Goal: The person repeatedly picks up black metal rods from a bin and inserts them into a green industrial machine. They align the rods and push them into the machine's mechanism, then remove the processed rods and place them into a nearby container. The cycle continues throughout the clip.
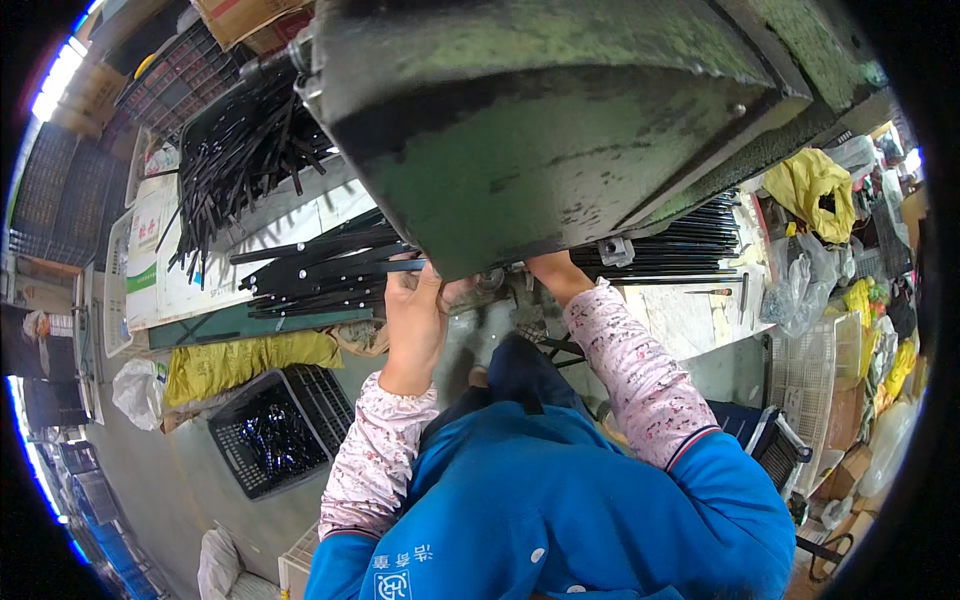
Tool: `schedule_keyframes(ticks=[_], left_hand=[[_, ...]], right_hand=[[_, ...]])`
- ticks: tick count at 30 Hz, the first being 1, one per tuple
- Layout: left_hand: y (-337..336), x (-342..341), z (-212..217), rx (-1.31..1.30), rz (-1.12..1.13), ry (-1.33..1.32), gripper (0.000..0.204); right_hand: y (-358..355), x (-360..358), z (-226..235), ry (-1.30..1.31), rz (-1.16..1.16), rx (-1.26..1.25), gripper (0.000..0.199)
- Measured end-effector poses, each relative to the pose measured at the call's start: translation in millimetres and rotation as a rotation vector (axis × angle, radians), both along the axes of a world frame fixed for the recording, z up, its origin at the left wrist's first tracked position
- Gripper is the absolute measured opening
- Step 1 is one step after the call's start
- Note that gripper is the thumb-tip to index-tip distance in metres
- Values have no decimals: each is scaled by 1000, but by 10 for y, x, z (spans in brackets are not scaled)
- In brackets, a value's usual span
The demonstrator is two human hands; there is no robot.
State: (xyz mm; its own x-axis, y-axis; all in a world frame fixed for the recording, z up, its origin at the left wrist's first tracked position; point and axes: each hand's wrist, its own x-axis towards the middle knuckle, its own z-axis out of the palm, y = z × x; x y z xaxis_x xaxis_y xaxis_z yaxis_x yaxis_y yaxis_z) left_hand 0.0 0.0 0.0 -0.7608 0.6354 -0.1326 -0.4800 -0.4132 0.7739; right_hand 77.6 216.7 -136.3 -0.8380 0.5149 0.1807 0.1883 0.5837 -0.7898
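- Cardboard box (238,18), far left
- Yellow sack (255,366), left
- Crumpled white bag (138,393), just left of that sack
- Pale sack (220,562), near left on the floor (165,500)
- Yellow bag (797,188), far right
- Clear plastic bag (798,295), nearer
- White perforated crate (812,385), right

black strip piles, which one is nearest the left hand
The silver-dotted pile just left of the left hand; the tangled heap lies farther up-left, the straight pile right of the right hand.

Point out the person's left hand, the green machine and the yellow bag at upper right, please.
Left hand (416,322): head view, middle of the hand.
Green machine (500,160): head view, broad face of its housing.
Yellow bag (800,185): head view, crumpled side.
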Motion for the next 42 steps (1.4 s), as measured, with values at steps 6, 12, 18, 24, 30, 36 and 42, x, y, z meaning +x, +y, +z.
schedule_keyframes(ticks=[6,12,18,24,30,36,42], left_hand=[[-97,13,-86,-47,87,5,18],[-27,105,-268,-24,93,-75,18],[-13,140,-216,5,95,-89,20],[-14,128,-259,1,54,-189,23],[-135,258,-368,-132,-137,-194,24],[99,789,-532,-513,-389,405,34],[-4,745,-568,-630,-64,862,38]], right_hand=[[-632,254,720,3,-45,78,33],[-820,370,1327,396,45,179,37],[-631,331,1179,470,188,722,40],[74,797,93,21,-128,678,22],[610,931,-116,-297,-67,802,22],[-449,752,1068,238,262,738,38],[-944,529,1443,366,335,492,45]])
